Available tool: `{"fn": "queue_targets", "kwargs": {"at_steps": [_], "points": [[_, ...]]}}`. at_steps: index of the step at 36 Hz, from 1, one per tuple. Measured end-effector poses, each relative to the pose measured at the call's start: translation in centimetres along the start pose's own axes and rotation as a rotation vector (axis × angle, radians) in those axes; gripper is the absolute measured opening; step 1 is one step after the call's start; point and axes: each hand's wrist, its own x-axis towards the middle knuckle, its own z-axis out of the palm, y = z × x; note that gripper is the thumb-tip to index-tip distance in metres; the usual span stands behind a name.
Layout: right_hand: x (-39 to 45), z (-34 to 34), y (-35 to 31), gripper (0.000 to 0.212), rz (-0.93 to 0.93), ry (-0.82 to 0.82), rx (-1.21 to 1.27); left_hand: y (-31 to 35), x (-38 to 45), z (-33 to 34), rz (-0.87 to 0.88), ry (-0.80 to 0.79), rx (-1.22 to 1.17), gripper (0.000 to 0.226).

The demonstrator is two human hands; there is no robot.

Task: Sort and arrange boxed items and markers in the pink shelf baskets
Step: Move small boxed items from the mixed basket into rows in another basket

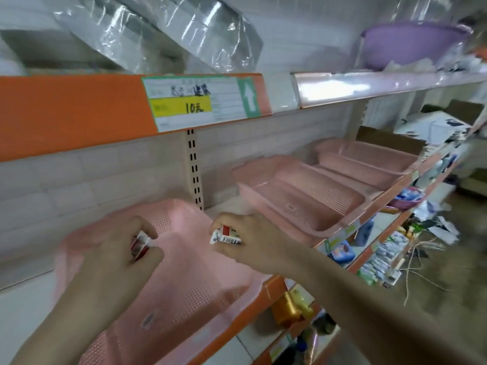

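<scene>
Small box [226, 236] in right hand [247, 238] grip, over pink basket [189, 275].

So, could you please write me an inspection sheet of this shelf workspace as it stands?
Surface: orange-edged shelf, white board bare at left.
Job's things: near pink basket under both hands; two more pink baskets further right, nothing seen inside.
Clutter: packaged goods on lower shelves.
Grips: left hand holds a small red-and-white box; right hand holds a barcoded box.
Cables: loose strings hanging at right.
Surroundings: price label above; purple basin on top shelf.
</scene>
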Motion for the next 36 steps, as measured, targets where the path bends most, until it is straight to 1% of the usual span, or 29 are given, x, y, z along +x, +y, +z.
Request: {"fn": "queue_targets", "kwargs": {"at_steps": [1,3,6,8,9,11,16,18,20,23,25,27,31,36], "points": [[0.1,-0.3,0.7,0.022,0.000,0.007,0.008,0.6,0.3,0.5,0.006,0.000,0.006,0.017],[0.2,-0.9,2.3,0.024,0.003,0.026,-0.009,1.8,0.7,1.5,0.003,-0.008,0.012,0.014],[0.4,-2.0,5.0,0.021,0.001,0.049,-0.024,3.4,1.3,3.6,-0.024,-0.018,0.020,0.022],[0.3,-3.0,6.9,0.018,-0.016,0.048,-0.018,4.6,1.8,5.4,-0.034,-0.007,0.048,0.013],[0.2,-3.6,7.9,0.017,-0.022,0.042,-0.014,5.3,1.9,6.4,-0.030,-0.003,0.049,0.013],[-0.3,-5.1,9.9,0.015,-0.040,0.025,-0.004,6.7,2.2,8.7,-0.025,-0.009,0.057,0.021],[-2.1,-9.5,15.8,0.019,-0.074,-0.012,0.008,11.0,3.4,14.9,-0.058,0.001,0.071,0.026],[-3.1,-11.6,18.6,0.018,-0.089,-0.018,0.025,13.3,3.8,17.4,-0.057,0.020,0.038,0.028],[-4.1,-13.8,21.3,0.018,-0.097,-0.010,0.033,16.0,4.3,19.7,-0.068,0.018,0.011,0.026],[-5.7,-16.7,25.2,0.015,-0.108,-0.021,0.054,19.5,5.2,23.2,-0.060,0.014,-0.017,0.017],[-6.8,-18.5,27.7,0.014,-0.113,-0.047,0.064,21.6,5.1,25.7,-0.059,0.008,-0.016,0.021],[-7.7,-20.2,29.9,0.011,-0.107,-0.060,0.093,23.6,5.2,28.1,-0.070,-0.013,-0.012,0.018],[-8.8,-22.9,33.7,0.009,-0.112,-0.026,0.105,26.6,5.9,32.1,-0.100,-0.063,-0.005,0.013],[-9.2,-25.2,38.1,0.010,-0.090,0.001,0.132,29.9,7.8,36.3,-0.098,-0.048,-0.034,0.015]]}}
